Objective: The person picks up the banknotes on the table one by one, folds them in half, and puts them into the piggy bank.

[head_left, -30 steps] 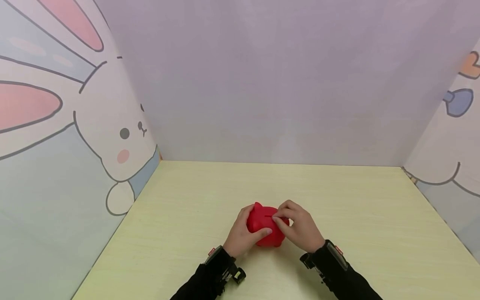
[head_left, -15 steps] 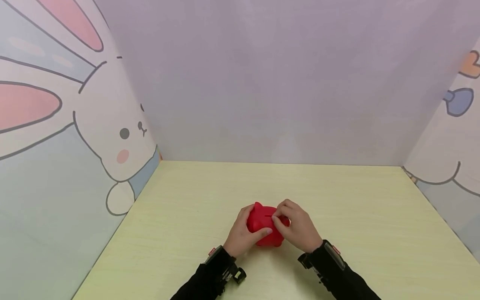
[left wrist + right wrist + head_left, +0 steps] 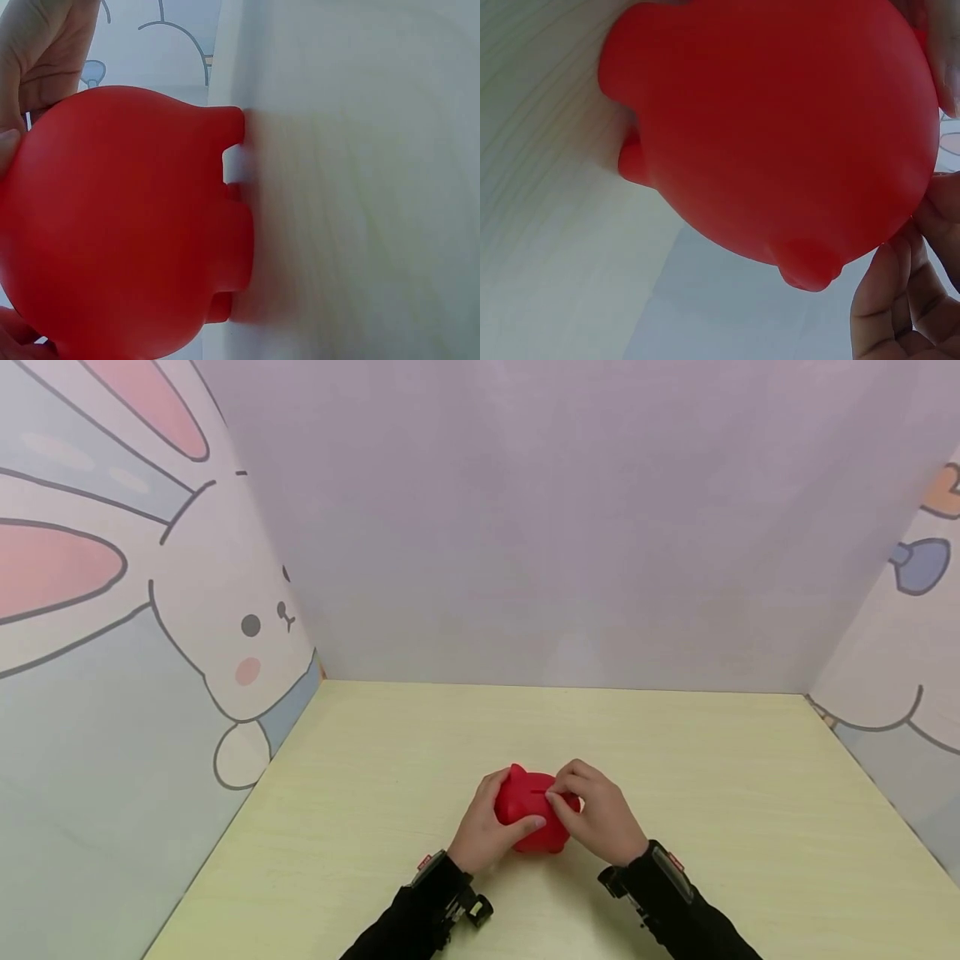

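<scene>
A red piggy bank (image 3: pixel 519 795) stands on its feet on the table, with a dark slot (image 3: pixel 538 792) along its back. My left hand (image 3: pixel 482 837) grips it from the left, fingers round the far side and thumb on the near side. Over its back, my right hand (image 3: pixel 602 817) has thumb and index fingertips brought together right at the slot's right end. I cannot tell whether something thin is between them. In the right wrist view the bank's red body (image 3: pixel 780 135) fills the upper middle, with right-hand fingers (image 3: pixel 877 300) close against its top.
The pale wooden table (image 3: pixel 375 760) spreads around the bank. A plain lilac-grey backdrop (image 3: pixel 562 527) rises behind it, and rabbit-patterned side panels (image 3: pixel 225 660) flank it left and right. Black cameras are strapped on both wrists.
The right hand has shifted very slightly at the slot. The left hand and piggy bank hold their place.
</scene>
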`<state>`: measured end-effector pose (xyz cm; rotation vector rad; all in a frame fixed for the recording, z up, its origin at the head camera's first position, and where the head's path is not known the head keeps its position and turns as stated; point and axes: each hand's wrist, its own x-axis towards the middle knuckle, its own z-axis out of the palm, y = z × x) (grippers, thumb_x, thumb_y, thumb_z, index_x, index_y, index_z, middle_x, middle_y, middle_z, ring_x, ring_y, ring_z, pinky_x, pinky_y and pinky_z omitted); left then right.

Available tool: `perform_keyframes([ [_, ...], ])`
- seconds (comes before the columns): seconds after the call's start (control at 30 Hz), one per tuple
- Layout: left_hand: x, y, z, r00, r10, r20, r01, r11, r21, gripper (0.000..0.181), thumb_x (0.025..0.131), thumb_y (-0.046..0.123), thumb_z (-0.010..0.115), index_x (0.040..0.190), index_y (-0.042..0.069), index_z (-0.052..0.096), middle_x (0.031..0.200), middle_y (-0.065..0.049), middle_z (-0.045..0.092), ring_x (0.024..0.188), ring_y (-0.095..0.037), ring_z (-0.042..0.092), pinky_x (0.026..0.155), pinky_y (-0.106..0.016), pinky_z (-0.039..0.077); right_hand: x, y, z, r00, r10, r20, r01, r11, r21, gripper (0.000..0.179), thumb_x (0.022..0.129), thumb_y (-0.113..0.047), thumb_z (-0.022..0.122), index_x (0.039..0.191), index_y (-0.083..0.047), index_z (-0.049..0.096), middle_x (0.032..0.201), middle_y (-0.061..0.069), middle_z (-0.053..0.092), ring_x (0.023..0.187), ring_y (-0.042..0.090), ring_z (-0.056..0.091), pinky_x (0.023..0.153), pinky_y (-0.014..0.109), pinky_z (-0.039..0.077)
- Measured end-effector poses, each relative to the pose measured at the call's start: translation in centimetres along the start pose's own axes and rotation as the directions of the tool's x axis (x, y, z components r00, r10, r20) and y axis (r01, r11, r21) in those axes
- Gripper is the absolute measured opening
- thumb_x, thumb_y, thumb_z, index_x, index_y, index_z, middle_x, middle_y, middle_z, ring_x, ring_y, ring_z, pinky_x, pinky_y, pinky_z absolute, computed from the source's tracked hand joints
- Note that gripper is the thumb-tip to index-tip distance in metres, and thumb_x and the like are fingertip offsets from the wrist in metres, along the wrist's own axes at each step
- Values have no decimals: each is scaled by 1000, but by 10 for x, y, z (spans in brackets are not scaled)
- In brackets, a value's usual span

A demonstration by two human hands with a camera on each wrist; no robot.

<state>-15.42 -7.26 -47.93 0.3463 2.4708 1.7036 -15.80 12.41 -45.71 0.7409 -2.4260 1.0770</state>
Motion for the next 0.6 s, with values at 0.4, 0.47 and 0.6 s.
perform_keyframes([
  [0.4, -1, 2, -2, 1000, 7, 3, -7, 1000, 16, 80, 86, 36, 74, 149, 9, 33, 144, -9, 43, 122, -27, 51, 90, -39, 56, 2, 2, 2, 1000, 14, 14, -14, 1000, 21, 12, 81, -4, 77, 81, -13, 68, 89, -3, 59, 73, 4, 52, 63, 19, 53],
  [0.47, -1, 3, -3, 1000, -1, 8, 1, 1000, 24, 80, 86, 37, 74, 149, 9, 33, 145, -9, 43, 122, -27, 51, 90, -39, 57, 3, 3, 2, 1000, 18, 25, -19, 999, 29, 13, 81, -4, 76, 81, -13, 68, 89, -4, 59, 72, 3, 52, 63, 19, 53],
  [0.6, -1, 6, -7, 1000, -3, 16, 3, 999, 40, 78, 87, 41, 71, 149, 12, 33, 144, -8, 44, 124, -27, 50, 92, -41, 56, 4, 4, -1, 999, 19, 42, -21, 998, 58, 14, 82, -3, 75, 83, -14, 68, 88, -6, 59, 71, 1, 52, 63, 20, 53],
])
